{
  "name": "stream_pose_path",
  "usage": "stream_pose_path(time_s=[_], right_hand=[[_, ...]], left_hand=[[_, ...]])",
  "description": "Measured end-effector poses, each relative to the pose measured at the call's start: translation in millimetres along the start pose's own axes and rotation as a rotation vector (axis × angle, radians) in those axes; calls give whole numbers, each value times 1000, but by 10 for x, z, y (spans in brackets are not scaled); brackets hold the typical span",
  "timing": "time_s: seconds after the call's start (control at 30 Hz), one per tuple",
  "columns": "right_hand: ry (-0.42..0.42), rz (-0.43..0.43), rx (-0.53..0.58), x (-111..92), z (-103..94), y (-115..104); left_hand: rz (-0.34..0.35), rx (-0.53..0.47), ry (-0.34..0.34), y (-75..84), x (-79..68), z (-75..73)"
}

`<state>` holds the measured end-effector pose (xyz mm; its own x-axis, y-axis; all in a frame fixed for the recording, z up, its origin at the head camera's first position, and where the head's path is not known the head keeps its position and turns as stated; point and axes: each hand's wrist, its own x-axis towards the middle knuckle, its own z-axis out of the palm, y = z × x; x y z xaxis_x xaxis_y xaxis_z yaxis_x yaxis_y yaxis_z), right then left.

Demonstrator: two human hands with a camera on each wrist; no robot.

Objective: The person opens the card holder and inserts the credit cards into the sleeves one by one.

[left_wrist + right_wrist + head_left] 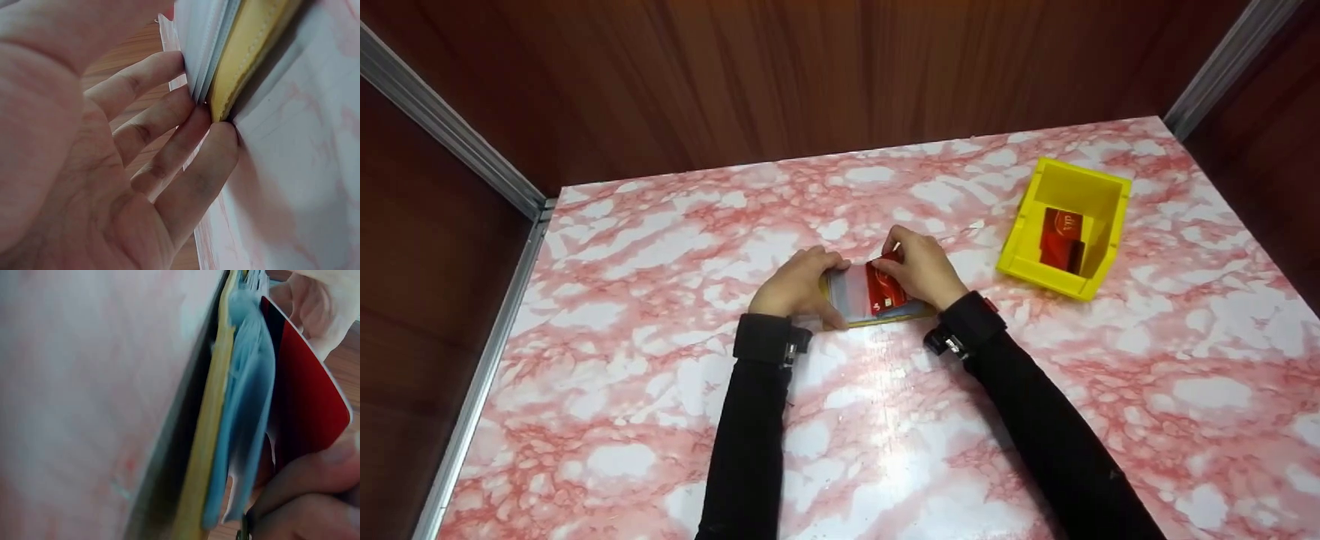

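Observation:
A card holder with a yellow stitched cover [247,62] and clear plastic sleeves [849,292] lies on the table. My left hand [791,285] holds its left end, the fingertips at the edges of cover and sleeves in the left wrist view. My right hand [926,270] pinches a red card [883,292] over the holder's right half. In the right wrist view the red card [309,394] tilts away from the bluish sleeves [247,394], its far end beside them. Whether that end sits inside a sleeve I cannot tell.
To the right stands a yellow plastic bin [1046,282] with red cards [1061,240] marked VIP inside. The pink-and-white marbled tabletop [660,420] meets a dark wooden panel [810,82] at the back. Metal-edged panels flank both sides.

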<state>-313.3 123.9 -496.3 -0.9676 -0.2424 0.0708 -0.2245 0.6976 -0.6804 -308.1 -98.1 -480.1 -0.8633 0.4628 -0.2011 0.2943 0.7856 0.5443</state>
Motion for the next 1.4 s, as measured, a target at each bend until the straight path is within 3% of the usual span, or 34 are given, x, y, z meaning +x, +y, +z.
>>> stream_pose_path(time_s=[0.63, 0.87, 1.1, 1.23, 1.4], right_hand=[[-31, -66, -23, 59, 12, 8], [-48, -37, -2, 61, 6, -10], [-1, 2, -25, 39, 4, -33], [-28, 0, 18, 39, 10, -27], [-21, 4, -27, 39, 8, -21]], left_hand=[[-7, -20, 4, -20, -4, 2], [4, 15, -1, -12, 1, 1], [-9, -6, -2, 8, -11, -14], [-9, -12, 3, -1, -14, -11], [-4, -22, 4, -15, -7, -3]])
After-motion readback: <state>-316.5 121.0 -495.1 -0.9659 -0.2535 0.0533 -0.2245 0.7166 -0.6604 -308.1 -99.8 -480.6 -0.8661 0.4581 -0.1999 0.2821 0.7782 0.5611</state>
